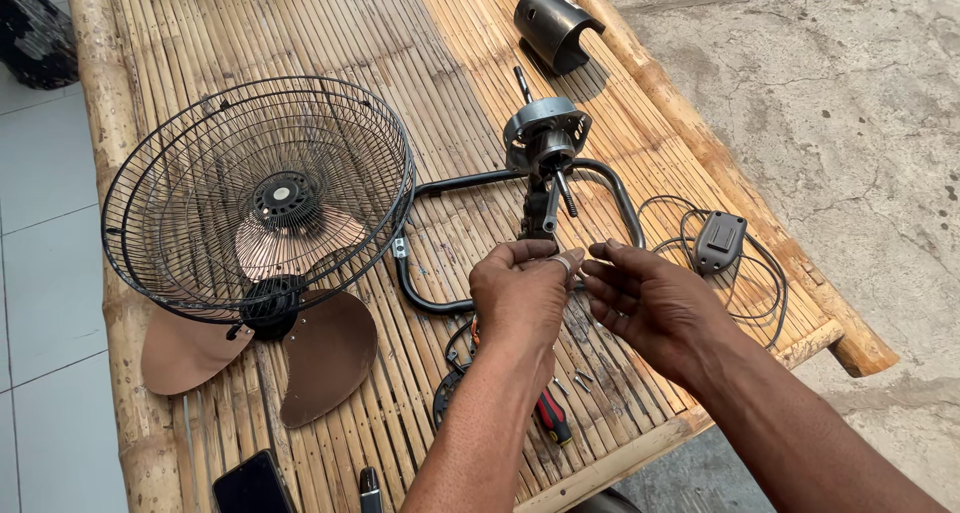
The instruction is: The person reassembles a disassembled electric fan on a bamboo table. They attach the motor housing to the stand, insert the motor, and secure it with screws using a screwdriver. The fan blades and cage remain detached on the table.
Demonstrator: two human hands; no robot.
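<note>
- Head view: left hand [520, 293] pinched a small pale ring-like part [561, 264]; right hand [650, 303] just beside, fingers loosely curled, empty.
- Fan motor [545, 138] lay directly beyond both hands on the bamboo counter [450, 33], shaft pointing back toward them.
- Left hand slightly nearer the shaft.

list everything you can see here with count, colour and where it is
bamboo bench: 1, tan, under everything
fan guard: 1, black wire, left side of the bench
fan blade: 1, copper-brown, beneath the guard
motor: 1, grey metal, centre, on a black tube frame
motor cover: 1, dark grey, far end of the bench
switch box: 1, dark grey, right edge, with a coiled black cable
screwdriver: 1, red and black handle, near edge
phone: 1, black, near left corner
left hand: 1, fingertips pinching a small part, too small to identify
right hand: 1, fingers meeting the left hand's
</note>
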